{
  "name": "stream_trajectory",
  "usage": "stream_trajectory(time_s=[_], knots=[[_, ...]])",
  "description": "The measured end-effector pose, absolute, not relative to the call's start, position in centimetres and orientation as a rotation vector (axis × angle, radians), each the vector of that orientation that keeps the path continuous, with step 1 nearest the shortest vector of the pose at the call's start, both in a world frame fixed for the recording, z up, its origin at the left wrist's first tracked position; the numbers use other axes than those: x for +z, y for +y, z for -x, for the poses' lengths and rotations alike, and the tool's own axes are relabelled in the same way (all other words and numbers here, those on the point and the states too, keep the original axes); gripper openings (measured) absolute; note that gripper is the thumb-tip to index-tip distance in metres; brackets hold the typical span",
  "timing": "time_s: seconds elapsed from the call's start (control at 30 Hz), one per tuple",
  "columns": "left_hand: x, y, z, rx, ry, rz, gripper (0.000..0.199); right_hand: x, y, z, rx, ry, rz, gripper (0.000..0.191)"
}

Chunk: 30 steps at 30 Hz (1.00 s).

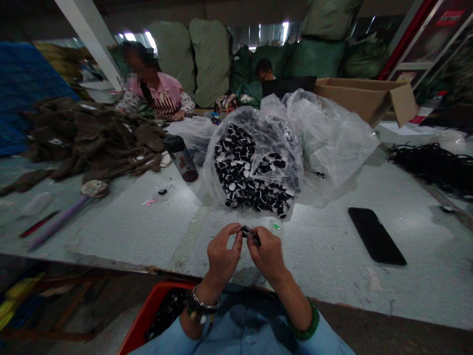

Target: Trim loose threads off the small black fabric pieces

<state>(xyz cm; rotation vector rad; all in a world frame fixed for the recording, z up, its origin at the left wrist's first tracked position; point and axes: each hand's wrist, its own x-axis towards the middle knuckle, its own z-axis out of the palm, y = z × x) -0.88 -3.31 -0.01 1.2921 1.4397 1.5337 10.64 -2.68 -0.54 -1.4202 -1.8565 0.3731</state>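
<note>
Over the table's front edge, my left hand (224, 251) pinches one end of a small black piece (244, 230) between thumb and fingertips. My right hand (268, 251) is closed around a small dark metallic tool (254, 237), its tip touching the black piece; the exact kind of tool is too small to tell. Just beyond both hands, a clear plastic bag (299, 190) lies with its mouth toward me, full of small black and white pieces (244, 172). A green scrap (276, 226) rests near my right hand.
A phone (377, 236) lies at right, black cords (436, 162) behind it. A dark bottle (182, 159) and brown fabric pile (99, 133) are at left, with a purple-handled object (61, 221). An orange bin (142, 315) stands below the edge. Two people sit across the table.
</note>
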Motion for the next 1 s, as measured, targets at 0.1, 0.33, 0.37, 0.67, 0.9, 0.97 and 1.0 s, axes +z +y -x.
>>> stream_trajectory(time_s=[0.1,0.33,0.37,0.67,0.9,0.97,1.0], knots=[[0.5,-3.3,0.8,1.507,1.387,-1.234,0.028,-0.4,-2.8,-10.7,0.381,-1.848,1.407,0.008],[0.7,-2.7,0.8,1.415,0.877,-0.735,0.031,0.5,-3.3,-10.5,0.615,-1.696,1.228,0.01],[0.7,-2.6,0.8,1.407,0.836,-0.708,0.031,0.4,-3.2,-10.4,0.749,-1.598,1.195,0.009],[0.6,-2.5,-0.1,1.41,0.846,-0.616,0.035,-1.7,-1.9,-10.6,1.968,-0.675,0.522,0.018],[-0.8,-2.3,0.0,1.275,0.814,-0.359,0.039,-3.0,-1.4,-11.1,2.063,-0.697,0.447,0.018],[-0.9,-2.2,0.3,1.209,0.77,-0.331,0.037,-3.1,-1.5,-10.9,2.034,-0.703,0.47,0.019],[-0.8,-2.2,0.5,1.197,0.751,-0.335,0.036,-3.0,-1.6,-10.9,2.025,-0.7,0.48,0.019]])
